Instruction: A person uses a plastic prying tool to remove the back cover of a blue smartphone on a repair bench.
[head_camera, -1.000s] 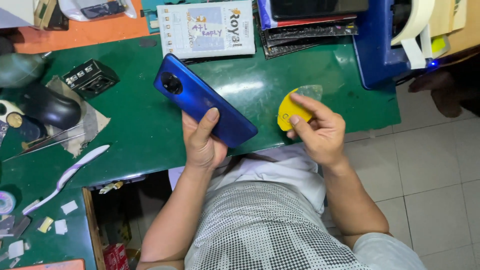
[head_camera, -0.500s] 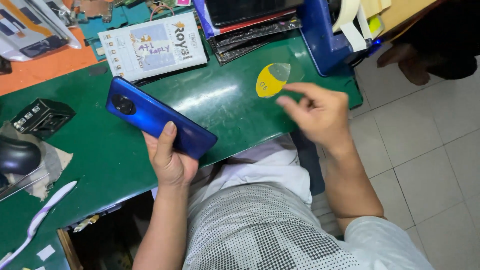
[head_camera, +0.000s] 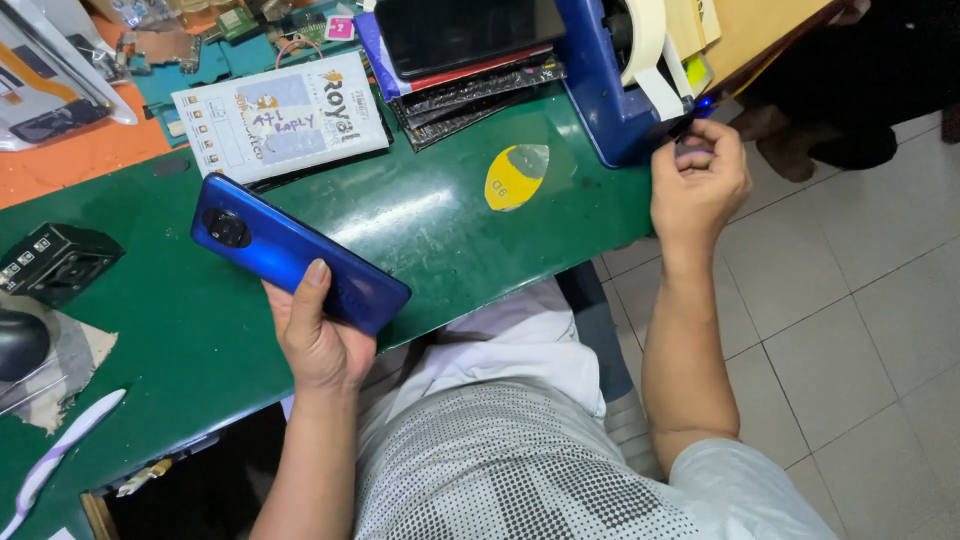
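My left hand (head_camera: 318, 335) grips a blue smartphone (head_camera: 295, 251) by its lower end, back side up with the round camera at the far left, just above the green table (head_camera: 430, 225). My right hand (head_camera: 697, 185) is raised at the table's right edge, fingers pinched at the corner of a blue box-like holder (head_camera: 610, 100), near a small lit blue spot. What the fingers pinch is too small to tell. A yellow oval film piece (head_camera: 515, 176) lies flat on the table, apart from both hands.
A white printed packet (head_camera: 280, 120) lies at the back, next to a stack of dark phones and screens (head_camera: 465, 55). A black small device (head_camera: 55, 262) and a white tool (head_camera: 60, 450) sit at the left. Tiled floor lies to the right.
My right hand let go of the yellow film piece on the table and moved right and up to the blue holder. The left hand kept hold of the phone.
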